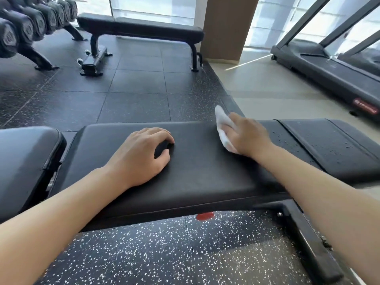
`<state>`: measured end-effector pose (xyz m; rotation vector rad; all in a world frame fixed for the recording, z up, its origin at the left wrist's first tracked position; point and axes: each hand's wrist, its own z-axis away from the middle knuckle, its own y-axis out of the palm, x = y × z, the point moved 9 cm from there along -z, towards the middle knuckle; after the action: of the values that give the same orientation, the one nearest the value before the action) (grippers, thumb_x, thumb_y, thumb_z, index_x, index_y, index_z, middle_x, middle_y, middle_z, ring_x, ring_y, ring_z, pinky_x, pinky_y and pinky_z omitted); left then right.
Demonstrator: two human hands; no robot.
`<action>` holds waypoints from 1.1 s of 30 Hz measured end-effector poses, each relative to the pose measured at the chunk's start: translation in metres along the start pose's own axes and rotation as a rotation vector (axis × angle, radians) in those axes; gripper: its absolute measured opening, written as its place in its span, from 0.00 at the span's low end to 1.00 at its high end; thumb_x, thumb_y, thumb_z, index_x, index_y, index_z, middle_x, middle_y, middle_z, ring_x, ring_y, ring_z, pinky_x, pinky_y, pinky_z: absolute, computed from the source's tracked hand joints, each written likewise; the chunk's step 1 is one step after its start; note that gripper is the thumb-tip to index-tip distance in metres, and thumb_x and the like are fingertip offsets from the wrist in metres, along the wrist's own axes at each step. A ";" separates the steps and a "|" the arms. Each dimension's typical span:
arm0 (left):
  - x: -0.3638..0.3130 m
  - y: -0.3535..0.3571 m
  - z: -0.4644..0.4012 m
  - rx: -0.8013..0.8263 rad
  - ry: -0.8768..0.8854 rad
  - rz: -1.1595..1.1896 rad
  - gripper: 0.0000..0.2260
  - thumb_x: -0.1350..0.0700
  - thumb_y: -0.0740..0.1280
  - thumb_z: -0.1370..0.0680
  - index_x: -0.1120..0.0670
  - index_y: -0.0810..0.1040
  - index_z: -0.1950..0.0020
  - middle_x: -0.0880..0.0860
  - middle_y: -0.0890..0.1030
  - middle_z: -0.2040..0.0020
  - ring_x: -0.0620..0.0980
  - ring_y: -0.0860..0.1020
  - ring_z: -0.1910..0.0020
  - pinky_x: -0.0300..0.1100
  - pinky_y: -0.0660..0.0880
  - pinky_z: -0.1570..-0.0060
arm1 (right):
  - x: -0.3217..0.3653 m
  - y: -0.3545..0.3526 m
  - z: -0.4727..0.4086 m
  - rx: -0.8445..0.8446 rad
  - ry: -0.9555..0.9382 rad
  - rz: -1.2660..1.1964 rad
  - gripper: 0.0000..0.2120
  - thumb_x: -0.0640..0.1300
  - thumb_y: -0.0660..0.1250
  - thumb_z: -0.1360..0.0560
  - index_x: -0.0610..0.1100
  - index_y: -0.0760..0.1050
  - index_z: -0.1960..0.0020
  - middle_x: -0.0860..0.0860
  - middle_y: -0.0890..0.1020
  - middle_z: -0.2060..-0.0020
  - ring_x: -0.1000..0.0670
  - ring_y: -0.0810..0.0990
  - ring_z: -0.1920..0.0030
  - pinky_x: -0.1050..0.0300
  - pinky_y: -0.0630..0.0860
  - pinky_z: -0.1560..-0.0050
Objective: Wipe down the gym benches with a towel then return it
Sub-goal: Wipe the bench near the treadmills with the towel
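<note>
Pressing white towel [224, 128] onto black padded surface [195, 167], right hand [248, 136] grips cloth near far edge, fingers hidden beneath folds. Left hand [141, 155] rests on pad, fingers loosely curled, holding nothing. Droplets bead on adjoining pad section [337, 149]. Second bench [141, 29] behind; dumbbells [30, 25] cut off at left.

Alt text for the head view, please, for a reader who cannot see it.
A right hand presses a white towel on a black gym bench; the left hand rests beside it. Another bench stands behind.
</note>
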<state>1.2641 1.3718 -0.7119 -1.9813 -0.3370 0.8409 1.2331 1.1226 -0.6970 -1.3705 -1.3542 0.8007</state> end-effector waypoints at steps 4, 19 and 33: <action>-0.001 0.001 -0.001 -0.002 -0.002 0.005 0.10 0.55 0.69 0.21 0.48 0.81 0.40 0.42 0.80 0.37 0.46 0.76 0.36 0.45 0.69 0.31 | 0.040 0.015 -0.022 -0.024 0.074 0.008 0.27 0.49 0.57 0.22 0.54 0.62 0.23 0.50 0.79 0.43 0.39 0.80 0.44 0.46 0.74 0.45; -0.005 0.001 0.001 0.026 -0.009 -0.025 0.10 0.57 0.67 0.21 0.50 0.80 0.41 0.44 0.80 0.37 0.49 0.76 0.35 0.50 0.70 0.31 | -0.030 -0.009 0.038 -0.047 0.263 -0.020 0.15 0.58 0.57 0.19 0.51 0.73 0.40 0.51 0.82 0.55 0.37 0.81 0.48 0.47 0.70 0.53; -0.008 0.003 -0.001 0.024 0.001 -0.031 0.11 0.59 0.68 0.22 0.50 0.79 0.41 0.44 0.80 0.37 0.49 0.76 0.35 0.51 0.70 0.31 | -0.003 -0.032 0.101 -0.199 -0.018 -0.050 0.12 0.58 0.66 0.21 0.52 0.68 0.54 0.54 0.73 0.66 0.41 0.80 0.60 0.52 0.69 0.63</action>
<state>1.2581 1.3654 -0.7107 -1.9493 -0.3546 0.8207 1.1280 1.1351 -0.6951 -1.4789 -1.5086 0.6603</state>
